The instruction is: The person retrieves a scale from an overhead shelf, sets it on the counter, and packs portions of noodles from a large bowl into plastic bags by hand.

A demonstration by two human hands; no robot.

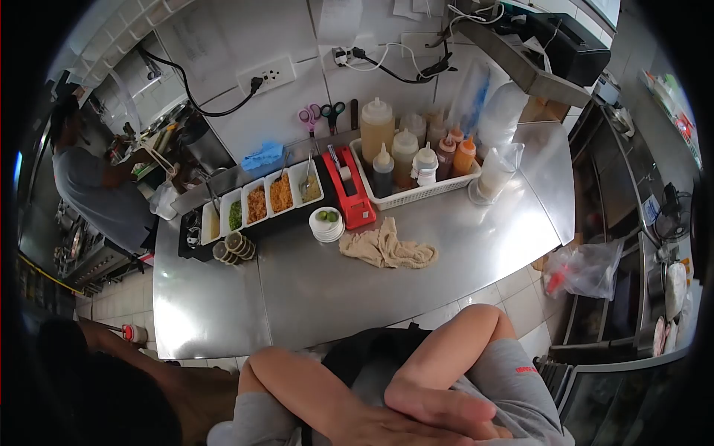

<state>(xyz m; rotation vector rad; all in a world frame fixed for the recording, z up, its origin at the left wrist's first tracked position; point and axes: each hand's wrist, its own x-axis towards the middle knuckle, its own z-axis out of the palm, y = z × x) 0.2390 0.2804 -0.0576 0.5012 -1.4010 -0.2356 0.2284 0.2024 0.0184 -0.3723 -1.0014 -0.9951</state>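
My left hand and right hand overlapped close to my body – whether the fingers had closed on anything, I couldn't tell. I seemed between steps; any reach would have called for parting them. The cloth lay crumpled by the red dispenser, crowding its near side. Left of the dispenser sat stacked dishes and food trays; right, a bottle basket.

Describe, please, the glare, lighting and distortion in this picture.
In the head view, white glare washes over the shiny steel worktable at its lower left and right; also in the head view, fisheye curvature bends the room, and the frame's corners are black.
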